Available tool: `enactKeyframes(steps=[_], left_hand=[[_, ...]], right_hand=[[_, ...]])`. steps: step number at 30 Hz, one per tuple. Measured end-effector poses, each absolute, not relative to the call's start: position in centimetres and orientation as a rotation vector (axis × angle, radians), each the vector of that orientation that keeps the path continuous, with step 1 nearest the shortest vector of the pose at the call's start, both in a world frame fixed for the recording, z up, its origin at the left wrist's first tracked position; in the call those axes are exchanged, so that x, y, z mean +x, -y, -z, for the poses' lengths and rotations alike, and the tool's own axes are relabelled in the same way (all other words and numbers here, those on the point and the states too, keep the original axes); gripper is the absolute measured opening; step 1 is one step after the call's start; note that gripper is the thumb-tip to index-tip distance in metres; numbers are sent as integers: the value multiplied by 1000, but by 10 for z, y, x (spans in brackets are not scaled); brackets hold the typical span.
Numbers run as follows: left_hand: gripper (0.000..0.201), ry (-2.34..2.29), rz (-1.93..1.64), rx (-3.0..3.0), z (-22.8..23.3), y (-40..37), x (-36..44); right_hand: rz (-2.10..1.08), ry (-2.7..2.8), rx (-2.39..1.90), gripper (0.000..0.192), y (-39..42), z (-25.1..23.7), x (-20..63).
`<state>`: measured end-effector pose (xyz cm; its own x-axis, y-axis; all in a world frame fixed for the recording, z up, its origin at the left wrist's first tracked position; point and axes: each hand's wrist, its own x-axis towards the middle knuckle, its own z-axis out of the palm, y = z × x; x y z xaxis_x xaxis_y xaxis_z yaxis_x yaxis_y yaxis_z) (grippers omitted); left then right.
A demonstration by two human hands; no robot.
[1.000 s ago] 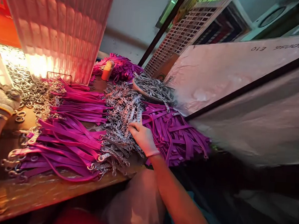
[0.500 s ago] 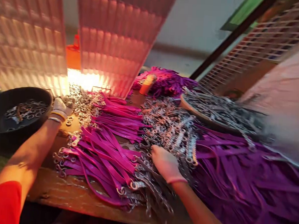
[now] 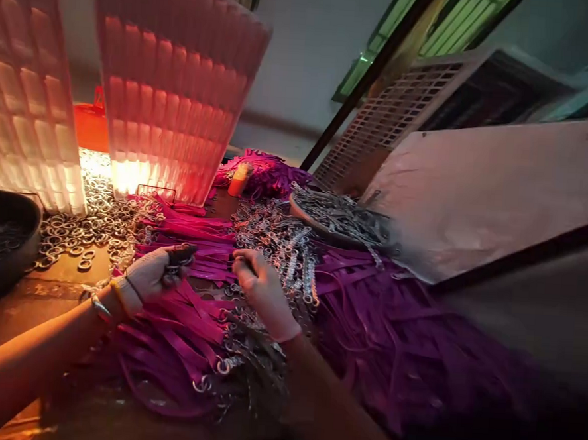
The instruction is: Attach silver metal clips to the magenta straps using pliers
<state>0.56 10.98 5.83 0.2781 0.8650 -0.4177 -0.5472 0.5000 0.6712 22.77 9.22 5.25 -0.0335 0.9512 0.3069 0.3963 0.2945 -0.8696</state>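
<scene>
My left hand point(image 3: 154, 274), in a pale glove, is closed around several metal rings point(image 3: 179, 259) above the purple straps. Facing it from the right is my right hand point(image 3: 264, 298), also gloved, its thumb and fingers pinched together. Something small and dark shows at those fingertips, too unclear to name. Beneath both hands lie purple straps point(image 3: 183, 319) with metal fittings at their ends. Loose rings point(image 3: 88, 234) spread over the table left of my left hand. Beyond my right hand is a heap of metal chain pieces point(image 3: 292, 253).
A dark basin point(image 3: 8, 249) stands at the left edge. Two ribbed translucent panels point(image 3: 172, 93) rise behind the rings, lit from below. A shallow bowl point(image 3: 313, 231) of chains sits back right, beside more purple straps point(image 3: 391, 332). An orange-and-white container point(image 3: 239, 179) stands at the back.
My left hand has moved right, from the loose rings beside the basin to above the straps, now holding rings. My right hand has lifted off the chains, fingers pinched. The view has turned right.
</scene>
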Motion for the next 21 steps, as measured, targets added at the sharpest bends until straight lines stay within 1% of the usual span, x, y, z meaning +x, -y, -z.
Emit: enactKeyframes(steps=[4,7,9,12,16,18,19,21], left_hand=[[5,-828,-800,750,-45,-91,48],[5,-842,-796,884,-35,-92,59],[6,-854,-789,843,-31,-96,60],[13,-797,-807,549,-29,-103,57],[23,-712,-859,250,-28,-103,56],[23,-738,-852,277,-24,-100,61],[21,-753,-861,332,-22,-97,64],[19,-775,-881,486,-17,-93,71]], right_hand=[[-743,1719,-1189,34,-88,-52,211],[-769,1856,-1162,30,-90,-52,212],[-789,1871,-1169,27,-91,-52,216],[-829,1637,-1203,28,-94,-49,223],[-1059,1330,-1190,30,-94,-44,231],[-1126,1323,-1208,29,-91,-41,232],[-1111,1354,-1230,28,-89,-39,232],[-985,1476,-1274,24,-85,-35,230]])
